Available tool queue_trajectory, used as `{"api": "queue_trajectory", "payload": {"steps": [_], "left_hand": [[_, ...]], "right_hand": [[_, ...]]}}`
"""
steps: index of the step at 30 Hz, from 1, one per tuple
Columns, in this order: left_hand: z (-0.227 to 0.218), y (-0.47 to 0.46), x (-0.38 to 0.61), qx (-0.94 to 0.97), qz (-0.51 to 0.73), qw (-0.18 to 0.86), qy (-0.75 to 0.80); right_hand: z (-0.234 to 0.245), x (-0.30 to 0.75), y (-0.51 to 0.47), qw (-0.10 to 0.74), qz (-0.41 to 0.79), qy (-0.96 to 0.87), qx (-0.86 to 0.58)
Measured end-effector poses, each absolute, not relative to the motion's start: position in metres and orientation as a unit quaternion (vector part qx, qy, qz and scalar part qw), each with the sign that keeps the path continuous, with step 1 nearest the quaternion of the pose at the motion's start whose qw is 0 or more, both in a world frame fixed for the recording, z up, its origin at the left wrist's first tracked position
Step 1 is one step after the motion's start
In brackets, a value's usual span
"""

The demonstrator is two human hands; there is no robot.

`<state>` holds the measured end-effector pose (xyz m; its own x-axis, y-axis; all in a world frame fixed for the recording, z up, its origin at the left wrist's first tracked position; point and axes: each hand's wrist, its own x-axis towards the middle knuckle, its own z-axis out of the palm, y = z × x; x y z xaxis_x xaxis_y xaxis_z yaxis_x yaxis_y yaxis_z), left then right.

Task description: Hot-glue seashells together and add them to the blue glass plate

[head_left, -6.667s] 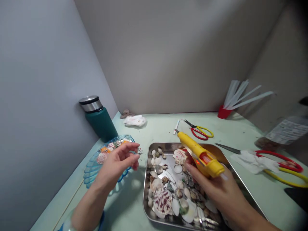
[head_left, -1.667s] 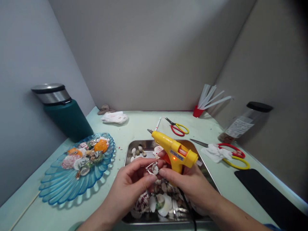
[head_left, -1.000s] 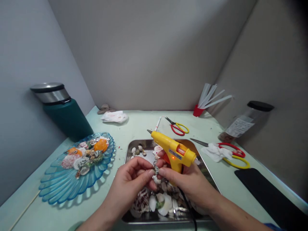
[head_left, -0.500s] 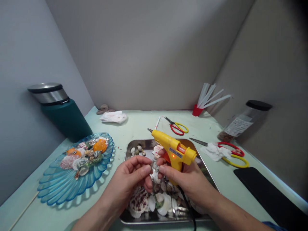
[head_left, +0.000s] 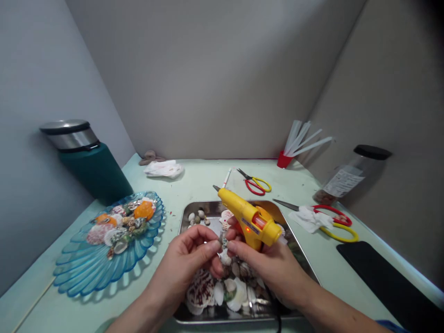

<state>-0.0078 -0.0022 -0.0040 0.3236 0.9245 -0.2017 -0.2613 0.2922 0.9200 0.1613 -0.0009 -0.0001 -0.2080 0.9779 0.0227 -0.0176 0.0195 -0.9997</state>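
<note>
My left hand (head_left: 189,263) and my right hand (head_left: 267,268) meet over a steel tray (head_left: 183,222) full of seashells. Between the fingertips of both hands sits a small speckled shell (head_left: 224,241), pinched from either side. My right hand also grips a yellow hot-glue gun (head_left: 249,217), its nozzle pointing up and to the left, its red light on. A black cord (head_left: 277,317) runs down from it. To the left stands a blue scalloped plate (head_left: 83,273) with several shells stuck in its middle.
A green flask (head_left: 92,162) stands at the left wall. Behind the tray lie small red-and-yellow scissors (head_left: 255,182), a pen (head_left: 227,177), a red cup of glue sticks (head_left: 284,159) and crumpled tissue (head_left: 163,169). Right: larger scissors (head_left: 333,222), a jar (head_left: 347,180), a black pad (head_left: 388,282).
My hands came together over the tray and took a small shell between them. In the last second they turn it slightly, and the glue gun has tilted a little.
</note>
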Motion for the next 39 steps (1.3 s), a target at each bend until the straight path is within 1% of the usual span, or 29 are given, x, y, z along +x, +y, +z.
{"api": "queue_trajectory", "payload": {"steps": [7, 10, 16, 23, 30, 34, 37, 39], "left_hand": [[-0.001, -0.004, -0.005, 0.441, 0.421, 0.658, 0.442], [-0.001, -0.004, -0.004, 0.451, 0.421, 0.65, 0.445], [-0.005, -0.005, -0.004, 0.488, 0.435, 0.608, 0.451], [-0.003, -0.006, -0.008, 0.504, 0.456, 0.583, 0.446], [-0.006, -0.005, -0.007, 0.525, 0.453, 0.566, 0.445], [-0.004, -0.005, -0.006, 0.575, 0.45, 0.512, 0.452], [-0.003, -0.004, -0.005, 0.602, 0.439, 0.465, 0.479], [-0.004, -0.003, -0.005, 0.595, 0.429, 0.462, 0.5]], "right_hand": [[0.001, 0.162, -0.002, 0.447, 0.493, -0.595, -0.452], [0.002, 0.162, -0.001, 0.449, 0.489, -0.594, -0.454], [0.001, 0.16, 0.0, 0.45, 0.529, -0.56, -0.452], [0.001, 0.158, 0.0, 0.467, 0.566, -0.514, -0.445], [0.0, 0.157, 0.001, 0.462, 0.591, -0.491, -0.444], [0.003, 0.156, 0.002, 0.449, 0.618, -0.474, -0.439], [0.001, 0.156, 0.005, 0.441, 0.584, -0.494, -0.47], [-0.003, 0.158, 0.009, 0.426, 0.544, -0.515, -0.507]]}}
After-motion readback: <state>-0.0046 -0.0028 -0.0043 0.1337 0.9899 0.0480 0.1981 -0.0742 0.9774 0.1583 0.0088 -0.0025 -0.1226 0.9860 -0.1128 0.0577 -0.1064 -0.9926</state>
